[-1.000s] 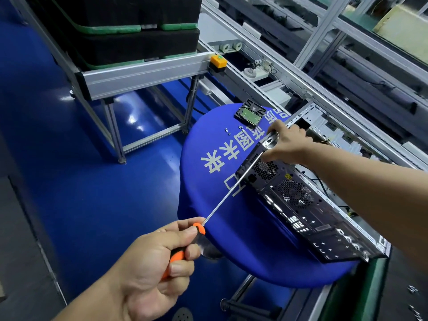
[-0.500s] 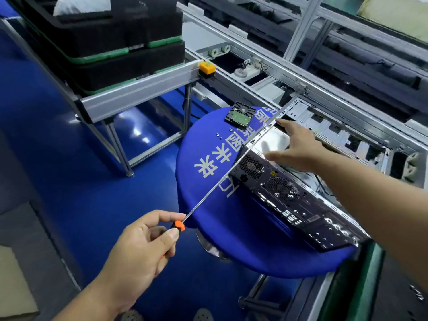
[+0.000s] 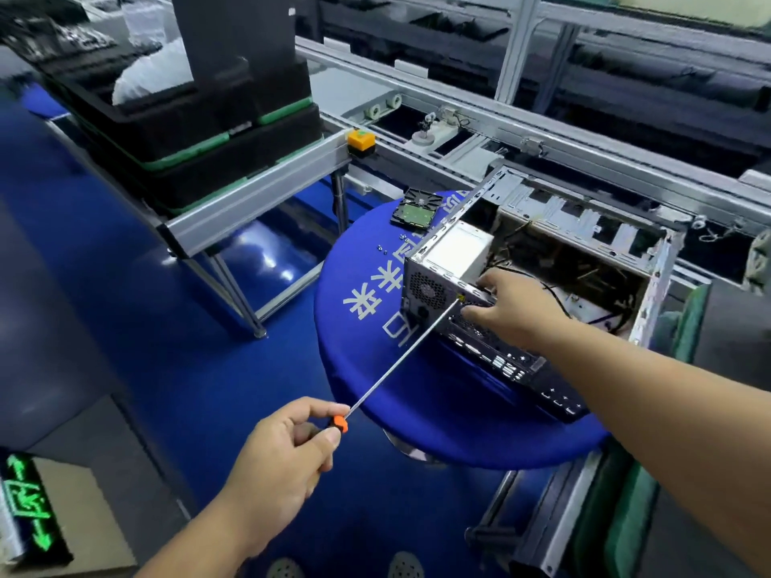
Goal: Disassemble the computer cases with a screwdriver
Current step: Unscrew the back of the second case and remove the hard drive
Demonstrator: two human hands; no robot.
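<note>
The computer case (image 3: pixel 538 285) lay open-sided on the blue round table (image 3: pixel 375 369). Since the earlier frames, the right hand (image 3: pixel 507 310) had shifted down to grip its rear edge. The left hand (image 3: pixel 288 456) pinched the screwdriver (image 3: pixel 400 358), tip apparently reseated on a power-supply screw.

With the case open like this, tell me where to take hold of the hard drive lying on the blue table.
Pinch the hard drive by its two long edges, coming from above. It lies flat, circuit board up, on the blue table, apart from the computer case, so the top is open and there is nothing underneath to hook. The left side looks clearest; the loose screws lie nearer you.
</note>
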